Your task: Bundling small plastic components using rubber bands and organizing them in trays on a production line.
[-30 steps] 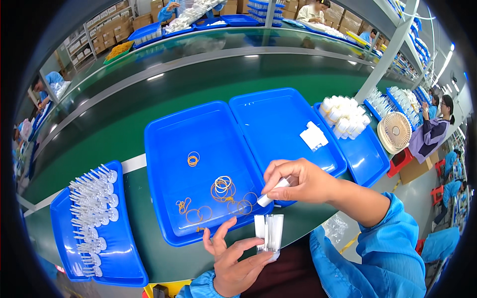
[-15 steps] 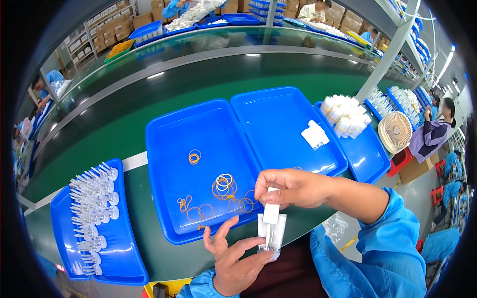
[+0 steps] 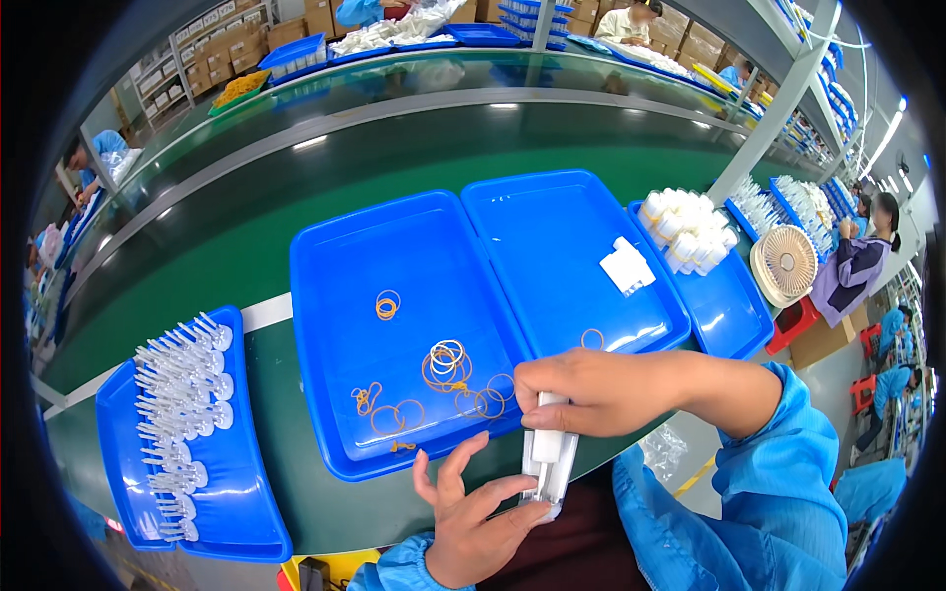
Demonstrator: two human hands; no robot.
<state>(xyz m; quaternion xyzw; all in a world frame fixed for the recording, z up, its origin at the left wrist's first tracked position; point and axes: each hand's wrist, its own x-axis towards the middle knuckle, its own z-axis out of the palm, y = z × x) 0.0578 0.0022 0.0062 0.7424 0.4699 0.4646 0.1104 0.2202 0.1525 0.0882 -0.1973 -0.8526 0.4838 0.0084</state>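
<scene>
My left hand pinches the lower end of a clear and white open case between thumb and index finger, its other fingers spread. My right hand is closed on a white rectangular piece, which stands between the case's side walls. A thin clear stem seems to run below the white piece, partly behind my left fingertips. Just beyond my hands lies a blue tray holding several loose rubber bands.
A second blue tray holds a few white pieces. To its right, white bundles sit on another tray. At left, a blue tray carries rows of clear stemmed parts. A beige fan stands at right; co-workers sit farther off.
My right hand has moved down and curled farther over the white piece, which now sits lower between the case walls. My left hand keeps its pinch on the lower end.
</scene>
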